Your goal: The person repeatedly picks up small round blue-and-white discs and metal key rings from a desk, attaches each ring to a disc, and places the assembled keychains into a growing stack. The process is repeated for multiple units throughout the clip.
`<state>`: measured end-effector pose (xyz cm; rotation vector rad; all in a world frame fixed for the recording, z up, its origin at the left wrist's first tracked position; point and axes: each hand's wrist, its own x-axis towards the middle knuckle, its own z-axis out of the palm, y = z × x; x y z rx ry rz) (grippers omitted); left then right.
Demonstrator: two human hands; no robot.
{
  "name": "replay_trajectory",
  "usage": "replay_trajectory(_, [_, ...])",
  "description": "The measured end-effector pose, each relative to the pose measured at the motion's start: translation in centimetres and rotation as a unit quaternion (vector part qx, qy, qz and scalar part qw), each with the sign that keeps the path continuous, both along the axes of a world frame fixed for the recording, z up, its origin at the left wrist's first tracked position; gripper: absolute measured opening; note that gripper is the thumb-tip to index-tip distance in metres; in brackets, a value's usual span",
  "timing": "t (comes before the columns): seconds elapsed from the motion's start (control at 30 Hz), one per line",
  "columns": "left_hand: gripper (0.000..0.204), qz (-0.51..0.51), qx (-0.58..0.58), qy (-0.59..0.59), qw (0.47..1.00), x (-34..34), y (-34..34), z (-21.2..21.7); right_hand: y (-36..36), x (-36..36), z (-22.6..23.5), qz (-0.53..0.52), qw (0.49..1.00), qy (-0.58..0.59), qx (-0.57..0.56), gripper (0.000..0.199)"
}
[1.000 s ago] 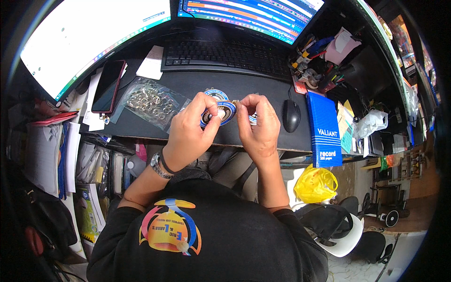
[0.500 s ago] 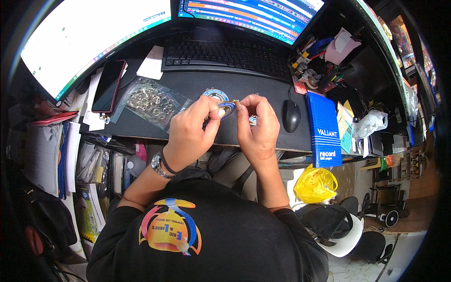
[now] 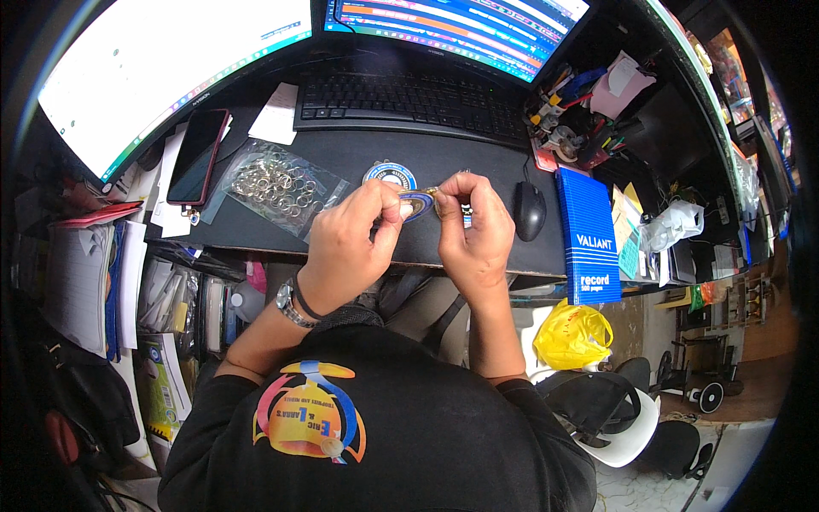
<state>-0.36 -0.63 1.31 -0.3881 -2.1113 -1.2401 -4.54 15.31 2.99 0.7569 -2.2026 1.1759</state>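
Note:
Over the front of the desk, my left hand (image 3: 351, 243) pinches a round, blue, gold-rimmed medallion (image 3: 418, 206) between thumb and fingers. My right hand (image 3: 478, 235) is closed at the medallion's right edge, where a small gold-coloured fitting shows by the fingertips; its exact form is too small to tell. Another round blue-and-white piece (image 3: 389, 173) lies on the desk just beyond my left hand. Part of a similar piece (image 3: 467, 215) shows behind my right fingers. To the left, a clear plastic bag (image 3: 277, 186) full of metal split rings lies on the desk.
A black keyboard (image 3: 409, 107) spans the back below two monitors. A mouse (image 3: 530, 212) sits right of my hands, with a blue record book (image 3: 589, 235) beyond it. At left lies a phone (image 3: 198, 158). A pen holder (image 3: 589, 136) stands back right.
My right hand has shifted slightly to the right and down, and the medallion has turned so more of its face shows. More of the flat piece beyond my left hand is visible.

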Motion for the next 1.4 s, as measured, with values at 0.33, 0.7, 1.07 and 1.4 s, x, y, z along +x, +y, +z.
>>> replay_trajectory(0.33, [0.019,-0.024,0.024,-0.015,0.999,0.13,0.05,-0.30,-0.12,0.32,-0.13,-0.015,1.000,0.005,-0.020,0.015])
replay_trajectory(0.7, [0.021,-0.022,0.024,-0.006,0.999,0.16,0.04,-0.16,-0.03,0.37,-0.06,-0.011,1.000,0.012,-0.019,0.016])
replay_trajectory(1.07, [0.018,-0.002,0.007,0.024,1.000,0.14,0.16,0.29,-0.18,0.27,-0.08,0.004,0.998,0.062,0.005,0.021])
replay_trajectory(1.4, [0.017,0.015,-0.033,0.045,0.998,0.12,0.01,0.13,-0.35,0.61,0.44,0.040,0.994,0.103,0.010,0.020])
